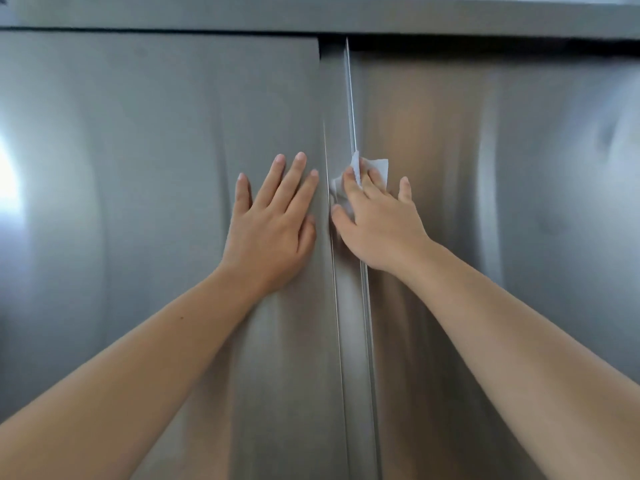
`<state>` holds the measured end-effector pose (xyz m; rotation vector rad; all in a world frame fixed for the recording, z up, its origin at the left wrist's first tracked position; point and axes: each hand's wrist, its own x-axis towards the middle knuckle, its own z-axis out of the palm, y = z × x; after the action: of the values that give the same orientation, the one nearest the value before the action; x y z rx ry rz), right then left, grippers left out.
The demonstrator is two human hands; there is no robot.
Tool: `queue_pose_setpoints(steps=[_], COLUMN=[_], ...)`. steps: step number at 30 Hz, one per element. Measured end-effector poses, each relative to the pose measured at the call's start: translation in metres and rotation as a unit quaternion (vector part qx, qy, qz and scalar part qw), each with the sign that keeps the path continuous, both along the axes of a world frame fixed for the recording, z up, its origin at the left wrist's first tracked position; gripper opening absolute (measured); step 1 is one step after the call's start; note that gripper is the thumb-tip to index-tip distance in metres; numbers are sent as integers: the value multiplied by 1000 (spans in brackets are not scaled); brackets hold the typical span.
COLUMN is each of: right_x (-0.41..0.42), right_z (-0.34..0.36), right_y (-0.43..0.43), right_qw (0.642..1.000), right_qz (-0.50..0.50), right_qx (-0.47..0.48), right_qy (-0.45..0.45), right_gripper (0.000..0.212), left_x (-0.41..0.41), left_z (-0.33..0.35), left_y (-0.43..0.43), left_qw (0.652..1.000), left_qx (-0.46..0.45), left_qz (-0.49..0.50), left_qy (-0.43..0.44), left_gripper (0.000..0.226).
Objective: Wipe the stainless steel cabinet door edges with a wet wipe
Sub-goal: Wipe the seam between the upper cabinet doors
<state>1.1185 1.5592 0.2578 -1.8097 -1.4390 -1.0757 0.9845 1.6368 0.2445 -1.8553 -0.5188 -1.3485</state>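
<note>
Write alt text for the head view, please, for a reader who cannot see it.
The right hand presses a white wet wipe against the edge of the right stainless steel cabinet door, while the left hand lies flat on the left door.

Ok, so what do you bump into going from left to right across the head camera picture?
The left door → left hand flat on it → right hand pressing the wet wipe → right door.
</note>
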Motion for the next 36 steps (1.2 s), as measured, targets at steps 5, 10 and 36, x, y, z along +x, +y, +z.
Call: queue_pose_setpoints(steps=[5, 10, 36], right_x=[1, 2, -11], right_z=[37, 68, 80], right_y=[3, 7, 29], right_qw=[1000, 999, 982], right_qz=[-8, 12, 20], right_qx=[11, 28, 168], right_qy=[-14, -9, -84], right_gripper=[62, 62, 63], left_x=[-8, -19, -19], left_z=[26, 40, 39], left_y=[8, 21, 27], left_qw=[999, 999, 998], left_qx=[33, 45, 50], left_qz=[20, -2, -2], left_qy=[4, -24, -33], left_gripper=[55, 56, 55])
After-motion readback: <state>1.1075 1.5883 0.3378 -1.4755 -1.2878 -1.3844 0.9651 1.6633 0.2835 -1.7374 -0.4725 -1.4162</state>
